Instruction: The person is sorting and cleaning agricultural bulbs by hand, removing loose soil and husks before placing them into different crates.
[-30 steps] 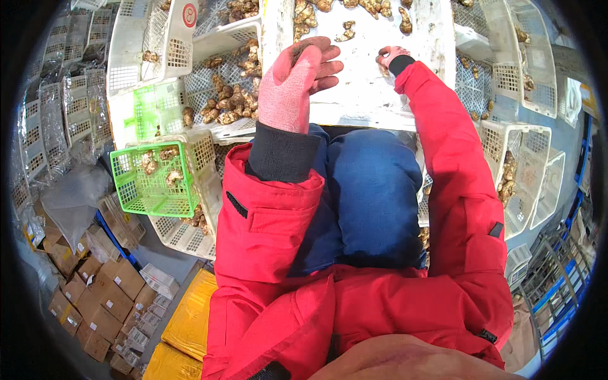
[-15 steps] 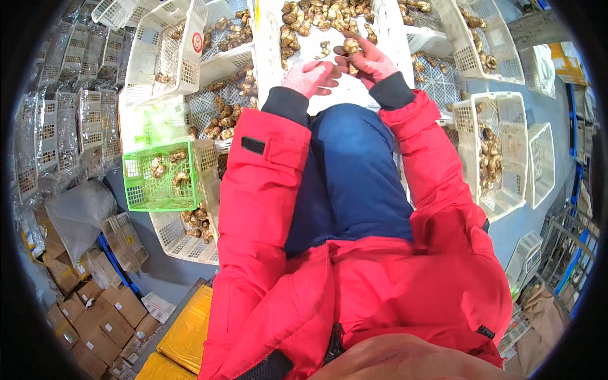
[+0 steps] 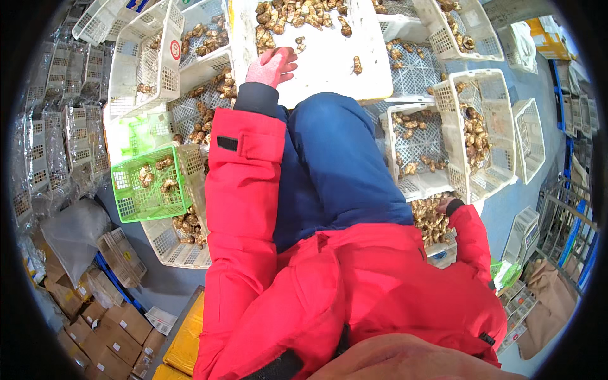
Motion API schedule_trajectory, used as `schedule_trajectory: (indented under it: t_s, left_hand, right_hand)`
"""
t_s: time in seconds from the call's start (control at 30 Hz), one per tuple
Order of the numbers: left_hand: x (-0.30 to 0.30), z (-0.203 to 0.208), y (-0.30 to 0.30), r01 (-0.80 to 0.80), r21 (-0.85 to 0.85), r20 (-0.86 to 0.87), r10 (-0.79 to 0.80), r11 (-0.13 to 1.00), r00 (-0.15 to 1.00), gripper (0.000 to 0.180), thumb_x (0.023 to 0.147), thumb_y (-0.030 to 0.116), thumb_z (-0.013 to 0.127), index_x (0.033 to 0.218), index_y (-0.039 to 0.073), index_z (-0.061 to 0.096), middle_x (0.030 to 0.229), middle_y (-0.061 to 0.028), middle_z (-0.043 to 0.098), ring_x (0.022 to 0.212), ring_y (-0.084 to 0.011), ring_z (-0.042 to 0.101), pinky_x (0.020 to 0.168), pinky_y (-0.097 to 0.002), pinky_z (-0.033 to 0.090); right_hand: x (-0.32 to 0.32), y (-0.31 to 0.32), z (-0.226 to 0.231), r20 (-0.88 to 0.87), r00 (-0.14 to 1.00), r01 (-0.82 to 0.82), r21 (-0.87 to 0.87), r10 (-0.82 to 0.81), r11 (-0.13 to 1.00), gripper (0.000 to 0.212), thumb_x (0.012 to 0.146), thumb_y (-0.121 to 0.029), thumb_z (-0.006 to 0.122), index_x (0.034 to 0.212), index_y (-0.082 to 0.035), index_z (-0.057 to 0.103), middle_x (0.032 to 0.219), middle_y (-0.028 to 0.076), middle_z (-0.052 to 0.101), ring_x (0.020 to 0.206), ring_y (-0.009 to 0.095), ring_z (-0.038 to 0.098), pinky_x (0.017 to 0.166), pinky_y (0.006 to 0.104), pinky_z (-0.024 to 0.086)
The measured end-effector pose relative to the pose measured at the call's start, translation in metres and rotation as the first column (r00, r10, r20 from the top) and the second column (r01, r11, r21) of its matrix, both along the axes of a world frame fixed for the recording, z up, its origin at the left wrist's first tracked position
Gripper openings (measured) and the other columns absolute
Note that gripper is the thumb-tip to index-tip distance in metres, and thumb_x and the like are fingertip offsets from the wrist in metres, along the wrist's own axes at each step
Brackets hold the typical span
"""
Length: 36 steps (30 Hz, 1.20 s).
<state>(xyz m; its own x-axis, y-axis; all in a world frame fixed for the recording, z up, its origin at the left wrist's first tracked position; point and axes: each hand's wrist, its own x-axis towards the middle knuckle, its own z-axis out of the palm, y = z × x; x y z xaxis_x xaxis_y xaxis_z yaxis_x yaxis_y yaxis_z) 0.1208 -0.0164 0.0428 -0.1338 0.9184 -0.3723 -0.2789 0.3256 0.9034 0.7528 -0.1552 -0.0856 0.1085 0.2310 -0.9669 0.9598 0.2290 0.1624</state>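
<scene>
1. On a clock centred on the lap (image 3: 342,152), 12 straight ahead, a crate (image 3: 170,83) between 10 and 11 bears a round red-and-white label (image 3: 175,49). Farther out, a blue label (image 3: 136,5) carries pale print too small to read.
2. At 8 o'clock, brown cartons (image 3: 120,332) show small white stickers (image 3: 116,347), their writing likewise unreadable.
3. At 12 lies the white table (image 3: 329,76), its near part largely bare. Mushrooms (image 3: 297,15) crowd its far side; a small one lies just beside the left hand, and another stands apart between 12 and 1.
4. The left hand (image 3: 272,66), gloved in pink, is at 11 over the table's left part, fingers parted and slightly bent, with nothing visible in it.
5. The right hand (image 3: 445,203) is at 3, mostly hidden by its black cuff (image 3: 454,206), beside a heap (image 3: 432,221) of mushrooms; whether it grips any cannot be told.
6. White crates (image 3: 503,139) flank the table; at 9, a green basket (image 3: 118,193) holds a few mushrooms.
7. Around are a blue-grey floor (image 3: 497,206), plastic-wrapped stacks (image 3: 54,139) between 9 and 10, yellow packages (image 3: 185,335) at 7, and a metal rack (image 3: 567,218) between 3 and 4.
</scene>
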Motion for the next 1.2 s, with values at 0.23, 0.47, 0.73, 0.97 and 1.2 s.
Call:
schedule_trajectory:
  t_s: [0.23,0.47,0.73,0.97,1.2]
  left_hand:
    - [-0.017,0.025,-0.01,-0.389,0.169,0.104,0.376,0.906,0.921,0.037,0.083,0.023,0.045,0.108,-0.004,0.044,0.102,-0.0179,0.052,0.087,-0.0232,0.055,0.072,-0.0303,0.045]
    - [-0.024,0.04,-0.014,-0.516,0.048,0.177,0.501,0.855,0.847,0.037,0.084,0.023,0.043,0.11,-0.003,0.041,0.102,-0.016,0.052,0.084,-0.0203,0.054,0.073,-0.0295,0.044]
    - [-0.023,0.046,-0.011,-0.513,-0.051,0.277,0.506,0.857,0.817,0.04,0.084,0.026,0.043,0.109,-0.006,0.039,0.098,-0.0159,0.052,0.083,-0.0192,0.054,0.072,-0.028,0.043]
    - [-0.021,0.041,-0.006,-0.495,-0.008,0.222,0.484,0.869,0.846,0.037,0.085,0.025,0.042,0.109,-0.003,0.041,0.101,-0.0154,0.051,0.086,-0.02,0.053,0.073,-0.0299,0.043]
    - [-0.023,0.023,-0.005,-0.455,0.057,0.225,0.432,0.889,0.873,0.04,0.083,0.025,0.047,0.11,-0.004,0.041,0.102,-0.0173,0.052,0.089,-0.0221,0.055,0.073,-0.0295,0.045]
  right_hand:
    - [-0.304,0.222,0.101,-0.94,0.141,0.629,-0.157,-0.31,0.762,0.031,0.082,-0.014,0.044,0.111,-0.001,0.046,0.084,0.005,0.058,0.074,0.009,0.054,0.063,0.0216,0.043]
    - [-0.537,0.355,-0.042,-0.515,0.665,0.053,0.755,0.542,0.653,0.036,0.078,-0.026,0.049,0.113,-0.02,0.046,0.093,0.009,0.057,0.083,0.025,0.055,0.074,0.0348,0.043]
    - [-0.602,0.313,-0.118,-0.111,0.387,-0.482,0.822,0.915,0.303,0.027,0.079,-0.017,0.042,0.106,-0.017,0.047,0.102,0.003,0.053,0.103,0.019,0.044,0.087,0.0348,0.031]
    - [-0.565,0.328,-0.038,-0.751,-0.331,0.35,-0.66,-0.571,0.665,0.036,0.081,-0.012,0.047,0.116,-0.003,0.041,0.095,0.008,0.055,0.078,0.011,0.052,0.071,0.0228,0.042]
    - [-0.534,0.283,0.06,-0.41,-0.6,-0.013,-0.854,-0.687,0.521,0.057,0.076,-0.016,0.055,0.124,-0.005,0.025,0.115,0.015,0.043,0.103,0.023,0.046,0.083,0.0304,0.04]
